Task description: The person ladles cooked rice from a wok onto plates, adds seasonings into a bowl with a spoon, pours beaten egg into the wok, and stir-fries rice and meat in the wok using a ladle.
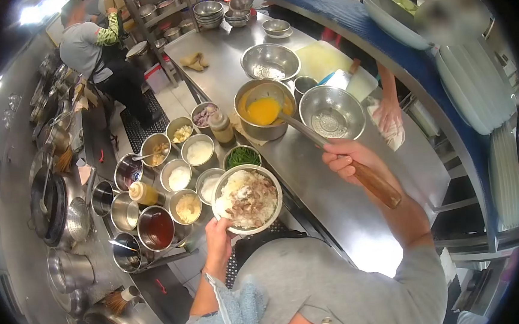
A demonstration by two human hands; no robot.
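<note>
My left hand (218, 243) grips the rim of a metal bowl (278, 188) filled with white rice and brownish shredded bits, held in front of my body. My right hand (349, 160) is closed around the wooden handle of a ladle (302, 129). The ladle's scoop holds orange-yellow liquid, which looks like beaten egg (263, 110), over a metal pot (263, 131) on the steel counter. Chopped greens (242, 156) sit in a small pot just beyond the rice bowl. Beside the egg pot stands a squeeze bottle (222, 132).
Several ingredient pots, one with red sauce (156, 227), crowd the left. Colanders (332, 113) stand on the steel counter (359, 215). Another person's hand (388, 115) presses a cloth at its far edge. Woks (48, 201) line the left; a person (92, 47) stands beyond.
</note>
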